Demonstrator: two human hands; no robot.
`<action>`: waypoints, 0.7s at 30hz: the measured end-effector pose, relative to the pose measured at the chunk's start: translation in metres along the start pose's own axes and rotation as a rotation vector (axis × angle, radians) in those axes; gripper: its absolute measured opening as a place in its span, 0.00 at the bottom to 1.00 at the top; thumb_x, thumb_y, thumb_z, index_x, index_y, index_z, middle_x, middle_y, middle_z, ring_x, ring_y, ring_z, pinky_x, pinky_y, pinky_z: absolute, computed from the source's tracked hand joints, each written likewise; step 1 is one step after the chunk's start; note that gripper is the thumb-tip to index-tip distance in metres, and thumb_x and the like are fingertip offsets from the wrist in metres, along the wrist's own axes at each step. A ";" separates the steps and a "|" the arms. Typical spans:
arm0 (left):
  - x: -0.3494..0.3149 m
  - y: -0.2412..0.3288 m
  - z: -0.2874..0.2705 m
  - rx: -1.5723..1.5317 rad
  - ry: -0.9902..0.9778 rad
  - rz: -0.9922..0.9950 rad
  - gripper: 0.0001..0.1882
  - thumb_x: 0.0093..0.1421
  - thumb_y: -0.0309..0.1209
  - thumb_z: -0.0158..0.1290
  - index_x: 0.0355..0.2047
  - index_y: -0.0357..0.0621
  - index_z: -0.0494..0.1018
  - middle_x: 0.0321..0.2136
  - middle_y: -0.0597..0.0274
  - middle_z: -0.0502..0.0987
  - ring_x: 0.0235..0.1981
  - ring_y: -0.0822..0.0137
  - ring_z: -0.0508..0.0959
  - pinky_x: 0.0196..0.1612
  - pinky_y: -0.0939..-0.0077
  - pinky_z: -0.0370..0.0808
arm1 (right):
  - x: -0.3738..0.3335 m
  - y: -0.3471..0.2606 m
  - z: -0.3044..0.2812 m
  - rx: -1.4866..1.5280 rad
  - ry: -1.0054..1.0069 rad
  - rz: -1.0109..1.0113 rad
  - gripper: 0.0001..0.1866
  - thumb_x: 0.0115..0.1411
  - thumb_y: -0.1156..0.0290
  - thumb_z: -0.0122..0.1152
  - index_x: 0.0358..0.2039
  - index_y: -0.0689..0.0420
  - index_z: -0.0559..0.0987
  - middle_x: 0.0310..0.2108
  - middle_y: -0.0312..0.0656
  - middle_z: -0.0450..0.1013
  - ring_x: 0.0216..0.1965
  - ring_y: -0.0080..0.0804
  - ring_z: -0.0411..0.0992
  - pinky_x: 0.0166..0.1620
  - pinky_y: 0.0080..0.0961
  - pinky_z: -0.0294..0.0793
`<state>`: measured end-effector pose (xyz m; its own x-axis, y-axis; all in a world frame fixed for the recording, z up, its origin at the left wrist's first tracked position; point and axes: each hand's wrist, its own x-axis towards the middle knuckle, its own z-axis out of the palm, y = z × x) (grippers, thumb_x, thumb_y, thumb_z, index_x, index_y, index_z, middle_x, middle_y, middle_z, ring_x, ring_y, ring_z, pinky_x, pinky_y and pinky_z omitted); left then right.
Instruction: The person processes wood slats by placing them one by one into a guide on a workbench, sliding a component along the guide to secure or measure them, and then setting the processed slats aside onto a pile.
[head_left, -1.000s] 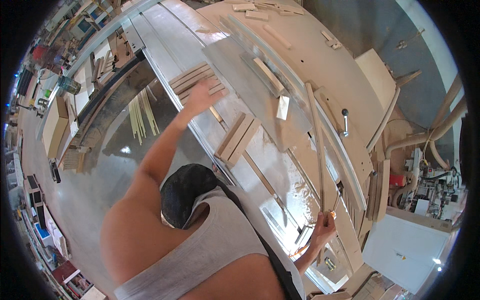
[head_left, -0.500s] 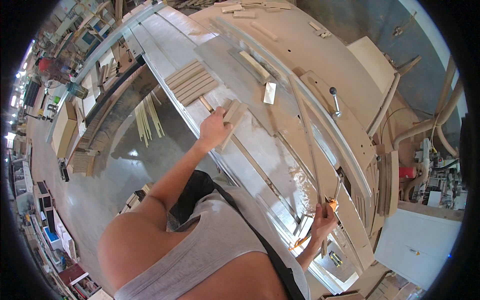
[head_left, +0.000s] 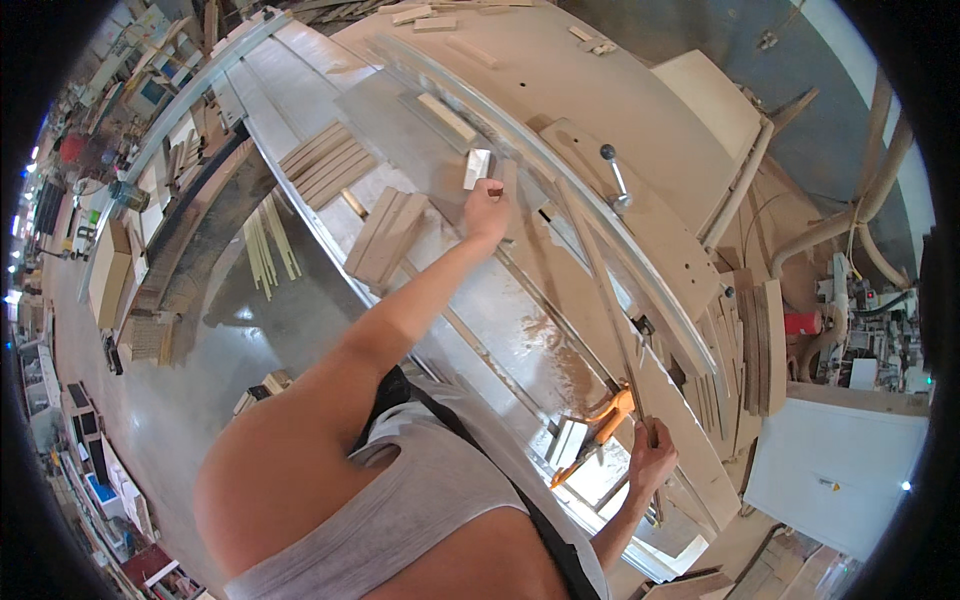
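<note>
My left hand [head_left: 486, 212] reaches out over the metal saw table. Its thumb and fingertips are closed at the lower end of a small silvery block [head_left: 477, 168]. My right hand [head_left: 652, 457] is at the near right, fingers closed around the near end of a long thin wooden strip [head_left: 596, 260]. That strip runs away from me along the dusty table. Left of the right hand lies an orange tool [head_left: 603, 428], partly over a small white-topped block [head_left: 568, 442]. Several short wooden blocks [head_left: 386, 238] stand side by side left of my left forearm.
Grooved wooden pieces [head_left: 328, 165] lie on the table's far left. A long metal fence [head_left: 640, 262] crosses the table, with a black-knobbed lever [head_left: 615, 175] beyond it. Thin strips [head_left: 270, 245] lie below the left edge. A white cabinet [head_left: 838, 470] stands at right.
My left hand has let go of the short wooden blocks and moved right to the silvery block. My right hand stays on the strip, now farther from the orange tool. The view has shifted.
</note>
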<state>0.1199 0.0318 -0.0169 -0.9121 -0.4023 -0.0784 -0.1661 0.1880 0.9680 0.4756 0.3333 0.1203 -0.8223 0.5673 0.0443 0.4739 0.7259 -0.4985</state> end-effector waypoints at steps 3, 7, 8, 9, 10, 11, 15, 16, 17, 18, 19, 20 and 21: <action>0.023 -0.027 0.056 0.139 0.223 0.112 0.11 0.57 0.27 0.56 0.41 0.39 0.73 0.34 0.53 0.79 0.37 0.53 0.78 0.44 0.62 0.75 | 0.003 0.003 -0.012 0.005 -0.022 0.021 0.10 0.55 0.68 0.67 0.33 0.62 0.81 0.17 0.38 0.68 0.20 0.23 0.63 0.27 0.27 0.65; 0.031 -0.019 0.086 0.294 0.355 0.238 0.13 0.56 0.28 0.57 0.41 0.36 0.72 0.34 0.48 0.78 0.41 0.49 0.77 0.46 0.58 0.73 | -0.004 0.014 -0.013 0.063 -0.050 0.032 0.11 0.55 0.68 0.67 0.28 0.63 0.78 0.16 0.35 0.62 0.20 0.23 0.58 0.25 0.26 0.60; 0.031 -0.018 0.089 0.413 0.379 0.242 0.15 0.55 0.29 0.57 0.42 0.35 0.73 0.35 0.46 0.78 0.43 0.48 0.77 0.48 0.58 0.73 | -0.007 0.018 -0.009 0.098 -0.033 0.037 0.11 0.56 0.67 0.67 0.27 0.63 0.77 0.16 0.35 0.61 0.20 0.22 0.57 0.25 0.25 0.59; 0.031 -0.017 0.090 0.485 0.292 0.252 0.17 0.54 0.28 0.56 0.44 0.35 0.73 0.36 0.45 0.78 0.43 0.48 0.77 0.49 0.58 0.72 | -0.009 0.021 -0.005 0.132 -0.017 0.040 0.12 0.56 0.67 0.67 0.26 0.63 0.76 0.16 0.34 0.60 0.20 0.22 0.56 0.25 0.25 0.58; 0.031 -0.018 0.088 0.556 0.206 0.260 0.18 0.54 0.28 0.56 0.45 0.35 0.73 0.37 0.45 0.78 0.44 0.47 0.77 0.50 0.58 0.72 | -0.009 0.025 -0.003 0.131 -0.037 0.072 0.13 0.56 0.66 0.67 0.26 0.63 0.75 0.16 0.35 0.59 0.21 0.21 0.56 0.25 0.25 0.58; 0.026 -0.015 0.087 0.523 0.122 0.221 0.19 0.54 0.27 0.55 0.47 0.35 0.73 0.39 0.44 0.78 0.44 0.47 0.77 0.51 0.58 0.72 | -0.010 0.029 -0.002 0.113 -0.058 0.086 0.13 0.56 0.65 0.67 0.26 0.63 0.75 0.16 0.34 0.59 0.21 0.20 0.56 0.25 0.25 0.58; 0.019 0.004 0.090 0.114 -0.073 -0.045 0.21 0.53 0.26 0.52 0.48 0.35 0.73 0.42 0.46 0.78 0.46 0.49 0.77 0.51 0.60 0.72 | -0.004 0.041 0.003 0.113 -0.091 0.112 0.12 0.55 0.65 0.67 0.31 0.63 0.79 0.16 0.37 0.64 0.21 0.22 0.60 0.25 0.26 0.62; 0.021 0.008 0.092 0.013 -0.049 -0.097 0.20 0.53 0.27 0.52 0.47 0.36 0.73 0.42 0.49 0.78 0.45 0.54 0.77 0.49 0.62 0.72 | -0.002 0.041 0.004 0.105 -0.077 0.099 0.12 0.55 0.65 0.68 0.32 0.62 0.80 0.17 0.38 0.65 0.21 0.23 0.61 0.26 0.26 0.63; 0.023 0.013 0.094 -0.091 -0.025 -0.149 0.19 0.53 0.28 0.53 0.45 0.36 0.74 0.42 0.52 0.78 0.44 0.59 0.77 0.47 0.64 0.73 | 0.001 0.040 0.004 0.096 -0.061 0.082 0.12 0.55 0.65 0.68 0.33 0.62 0.81 0.17 0.39 0.66 0.21 0.23 0.62 0.27 0.26 0.64; 0.020 0.025 0.093 -0.127 -0.031 -0.168 0.19 0.53 0.28 0.52 0.46 0.36 0.73 0.41 0.54 0.77 0.43 0.60 0.76 0.47 0.65 0.72 | 0.004 0.041 0.002 0.072 -0.076 0.089 0.13 0.54 0.65 0.68 0.35 0.61 0.82 0.17 0.40 0.67 0.21 0.25 0.63 0.27 0.26 0.65; 0.018 0.038 0.090 -0.163 -0.038 -0.187 0.19 0.53 0.27 0.51 0.47 0.37 0.72 0.40 0.55 0.77 0.43 0.62 0.75 0.46 0.66 0.72 | 0.007 0.040 0.000 0.048 -0.092 0.096 0.13 0.54 0.65 0.68 0.36 0.61 0.82 0.17 0.40 0.68 0.21 0.26 0.64 0.28 0.27 0.66; 0.018 0.046 0.086 -0.203 -0.038 -0.205 0.20 0.53 0.27 0.51 0.48 0.37 0.72 0.40 0.57 0.76 0.42 0.63 0.75 0.46 0.67 0.71 | 0.011 0.039 -0.003 0.025 -0.108 0.096 0.14 0.54 0.65 0.69 0.37 0.60 0.83 0.18 0.41 0.69 0.21 0.27 0.65 0.28 0.27 0.67; 0.031 0.034 0.085 -0.214 -0.014 -0.181 0.18 0.54 0.25 0.50 0.46 0.36 0.72 0.39 0.54 0.76 0.41 0.62 0.75 0.45 0.66 0.72 | 0.017 0.039 -0.003 -0.011 -0.095 0.046 0.12 0.54 0.66 0.69 0.36 0.59 0.83 0.19 0.43 0.72 0.21 0.31 0.69 0.29 0.29 0.69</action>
<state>0.0541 0.1021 -0.0069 -0.8803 -0.3994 -0.2561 -0.2447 -0.0802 0.9663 0.4807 0.3721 0.1040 -0.8254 0.5613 -0.0607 0.5149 0.7043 -0.4888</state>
